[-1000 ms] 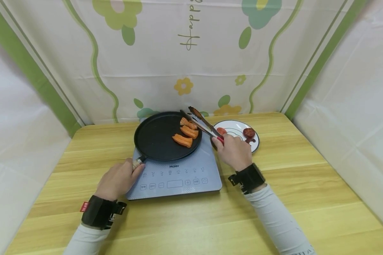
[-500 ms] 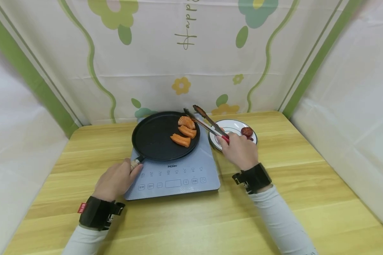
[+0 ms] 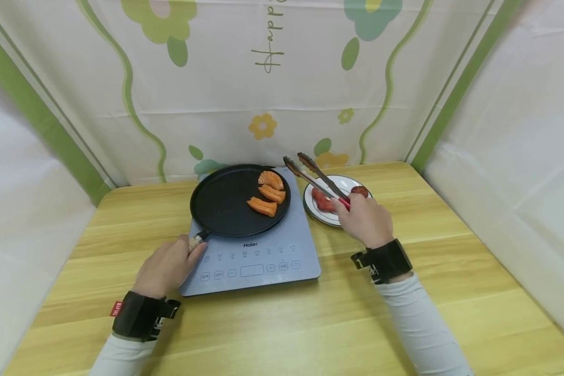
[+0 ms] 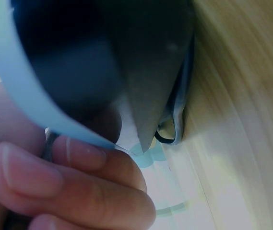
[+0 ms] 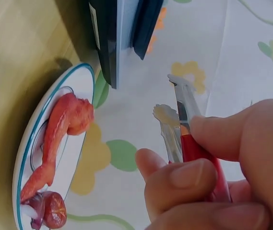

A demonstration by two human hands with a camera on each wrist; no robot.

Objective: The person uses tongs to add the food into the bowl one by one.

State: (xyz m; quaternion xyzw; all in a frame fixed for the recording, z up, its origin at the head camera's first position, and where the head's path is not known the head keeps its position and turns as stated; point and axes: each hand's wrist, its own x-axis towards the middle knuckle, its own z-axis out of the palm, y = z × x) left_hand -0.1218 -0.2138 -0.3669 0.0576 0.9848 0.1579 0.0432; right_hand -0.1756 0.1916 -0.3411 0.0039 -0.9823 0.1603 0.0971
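My left hand (image 3: 166, 266) grips the handle (image 3: 196, 241) of a flat black frying pan (image 3: 221, 203). Three orange salmon pieces lie along the pan's right side; the rearmost salmon piece (image 3: 270, 180) shows white lines. With the fingers of my right hand (image 3: 367, 219) I hold metal tongs (image 5: 186, 105) by their red handles. The tips of the tongs are spread apart, nothing between them, above the gap between pan and plate. Under the tongs is a white plate (image 3: 314, 211), bearing a red strip of meat (image 5: 54, 136) and a dark red round piece (image 5: 54, 211).
The pan sits on a light blue-grey Haier induction cooker (image 3: 254, 261), on a wooden table (image 3: 282, 324). A flowered white cloth (image 3: 225, 94) hangs behind the table, with white sheets on both sides.
My right hand has drawn the tongs rightward, away from the rearmost salmon piece and over the plate. That piece now lies uncovered in the pan. My left hand keeps its grip on the handle.
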